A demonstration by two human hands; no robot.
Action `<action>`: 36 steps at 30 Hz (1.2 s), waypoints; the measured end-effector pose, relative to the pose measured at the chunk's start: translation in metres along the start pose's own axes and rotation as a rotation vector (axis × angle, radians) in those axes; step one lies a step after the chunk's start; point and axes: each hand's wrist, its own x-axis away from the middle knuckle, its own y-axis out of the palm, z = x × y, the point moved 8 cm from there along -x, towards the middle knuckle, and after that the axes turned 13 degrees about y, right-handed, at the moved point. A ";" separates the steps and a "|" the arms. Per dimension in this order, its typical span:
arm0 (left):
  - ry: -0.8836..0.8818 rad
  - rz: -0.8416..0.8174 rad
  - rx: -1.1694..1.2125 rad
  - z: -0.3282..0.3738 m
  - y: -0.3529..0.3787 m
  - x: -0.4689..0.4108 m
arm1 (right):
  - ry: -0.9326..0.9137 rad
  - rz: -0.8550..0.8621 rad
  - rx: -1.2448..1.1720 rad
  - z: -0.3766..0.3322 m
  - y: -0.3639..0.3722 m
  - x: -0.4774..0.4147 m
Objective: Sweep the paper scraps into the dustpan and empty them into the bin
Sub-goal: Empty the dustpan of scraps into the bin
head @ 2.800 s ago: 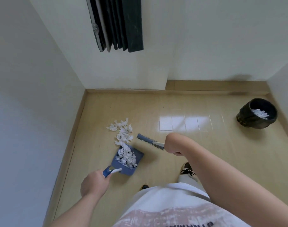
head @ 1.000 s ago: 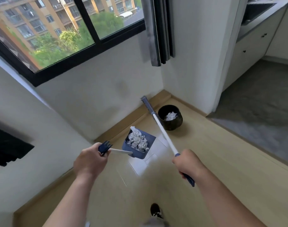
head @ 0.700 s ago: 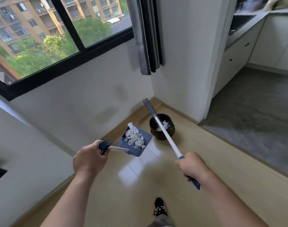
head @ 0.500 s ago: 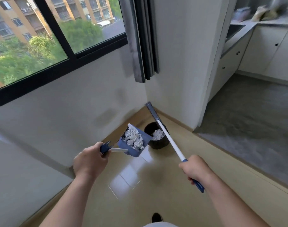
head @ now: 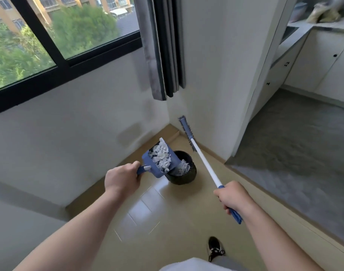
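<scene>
Left hand: the arm reached forward, back of the hand up, fingers curled round the short blue handle of the dustpan.
Right hand: the arm reached forward, fist clamped on the blue grip of the broom; the grip's end stuck out below the fist.
Hands: well apart, each holding its own tool.
Dustpan: blue, just beyond the left hand, held off the floor and tilted, overlapping the left rim of the bin.
Paper scraps: a white crumpled heap filled the pan; more white scraps lay inside the bin.
Bin: dark and round, on the tan floor, beyond and between the two hands.
Broom head: blue, far beyond the right hand, raised before the white wall; whether it touched was unclear.
</scene>
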 end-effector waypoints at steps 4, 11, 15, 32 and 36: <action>0.093 -0.062 -0.101 0.027 0.012 -0.031 | 0.015 -0.033 0.009 -0.017 -0.026 -0.032; 0.199 -0.184 -0.250 0.079 0.014 -0.079 | 0.011 -0.093 0.072 -0.031 -0.053 -0.072; 0.215 -0.233 -0.277 0.094 0.017 -0.092 | 0.008 -0.111 0.105 -0.034 -0.061 -0.085; 0.231 -0.190 -0.323 0.112 0.015 -0.091 | 0.007 -0.154 0.135 -0.023 -0.070 -0.101; 0.204 -0.201 -0.312 0.112 0.013 -0.091 | 0.008 -0.163 0.125 -0.021 -0.070 -0.100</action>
